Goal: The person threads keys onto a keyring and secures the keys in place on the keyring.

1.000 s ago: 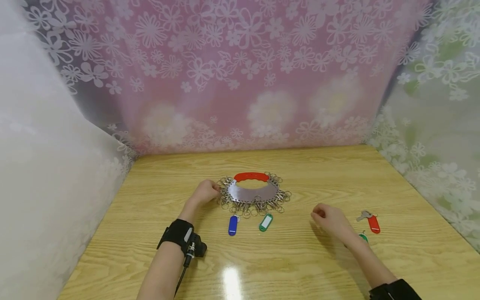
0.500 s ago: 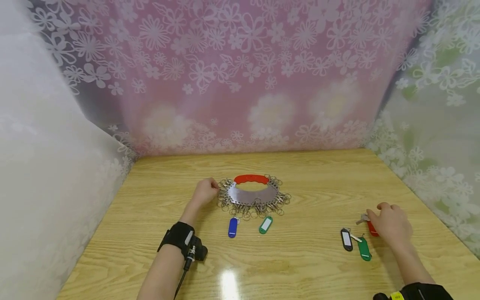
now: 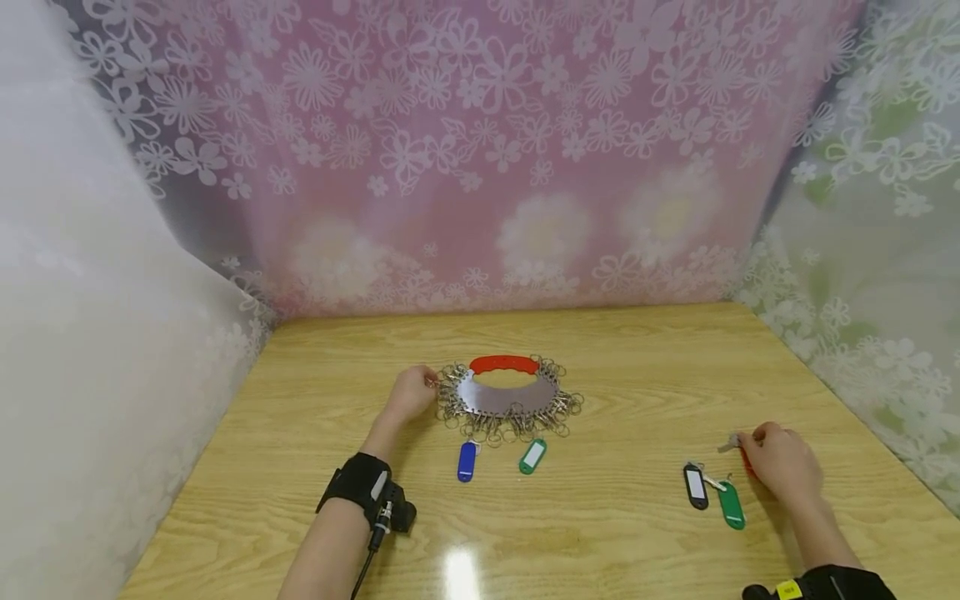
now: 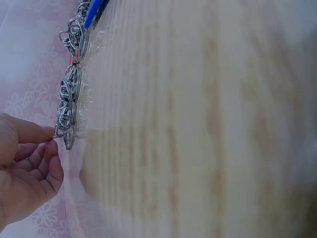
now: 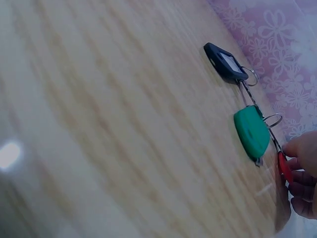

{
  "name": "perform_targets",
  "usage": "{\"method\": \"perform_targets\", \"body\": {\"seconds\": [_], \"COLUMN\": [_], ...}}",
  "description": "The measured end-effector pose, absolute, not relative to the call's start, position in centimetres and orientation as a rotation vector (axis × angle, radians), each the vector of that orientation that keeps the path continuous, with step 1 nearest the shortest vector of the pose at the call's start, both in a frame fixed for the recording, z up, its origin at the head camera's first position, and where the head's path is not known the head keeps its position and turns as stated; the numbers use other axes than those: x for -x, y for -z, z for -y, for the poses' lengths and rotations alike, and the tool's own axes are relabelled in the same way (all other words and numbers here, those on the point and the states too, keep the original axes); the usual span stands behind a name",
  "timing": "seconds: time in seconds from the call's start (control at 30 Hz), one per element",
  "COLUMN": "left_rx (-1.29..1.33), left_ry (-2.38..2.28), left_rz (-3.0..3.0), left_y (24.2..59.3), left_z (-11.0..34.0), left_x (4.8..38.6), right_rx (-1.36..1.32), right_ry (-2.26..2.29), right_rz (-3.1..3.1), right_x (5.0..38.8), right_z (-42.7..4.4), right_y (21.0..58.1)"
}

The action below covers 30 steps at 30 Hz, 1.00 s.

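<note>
A metal key holder plate (image 3: pixel 506 397) with a red handle (image 3: pixel 504 364) lies mid-table, its edge lined with small clasps and split rings. My left hand (image 3: pixel 411 393) is at its left end; in the left wrist view, thumb and forefinger pinch a split ring (image 4: pixel 58 134). Far right, my right hand (image 3: pixel 783 462) pinches a red key tag (image 5: pixel 284 166) near its ring end, covering most of it in the head view. A key (image 3: pixel 730 442) sticks out left of those fingertips. Beside that hand lie a green key tag (image 3: pixel 732 506) and a black key tag (image 3: pixel 696 487).
In front of the key holder, a blue key tag (image 3: pixel 467 462) and another green key tag with a white label (image 3: pixel 533 457) lie close to its rings. Flowered curtain sheeting (image 3: pixel 510 183) hangs behind the wooden table (image 3: pixel 585 533) and at both sides.
My right hand has moved right, from bare table over to the red key tag, and its fingers have closed on it. My left hand stays at the key holder's left end.
</note>
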<state>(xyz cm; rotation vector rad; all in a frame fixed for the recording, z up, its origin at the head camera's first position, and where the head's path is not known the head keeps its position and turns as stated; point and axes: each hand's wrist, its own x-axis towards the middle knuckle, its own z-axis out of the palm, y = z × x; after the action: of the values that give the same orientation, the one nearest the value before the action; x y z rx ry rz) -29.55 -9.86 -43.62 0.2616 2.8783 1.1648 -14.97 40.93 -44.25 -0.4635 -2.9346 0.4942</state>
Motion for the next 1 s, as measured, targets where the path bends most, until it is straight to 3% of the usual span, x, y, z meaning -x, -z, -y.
{"method": "perform_targets", "body": {"seconds": [0.57, 1.0], "left_rx": [-0.168, -0.141], "left_ry": [-1.096, -1.223], "left_rz": [-2.924, -2.817], "left_y": [43.6, 43.5], "left_z": [10.1, 10.4], "left_x": [29.3, 29.1], "right_rx": [0.284, 0.493], "right_ry": [-0.521, -0.979], "right_rz": [2.716, 2.399], "right_x": [14.4, 15.7], "right_z": [-41.4, -39.6], "right_y": [45.0, 40.6]}}
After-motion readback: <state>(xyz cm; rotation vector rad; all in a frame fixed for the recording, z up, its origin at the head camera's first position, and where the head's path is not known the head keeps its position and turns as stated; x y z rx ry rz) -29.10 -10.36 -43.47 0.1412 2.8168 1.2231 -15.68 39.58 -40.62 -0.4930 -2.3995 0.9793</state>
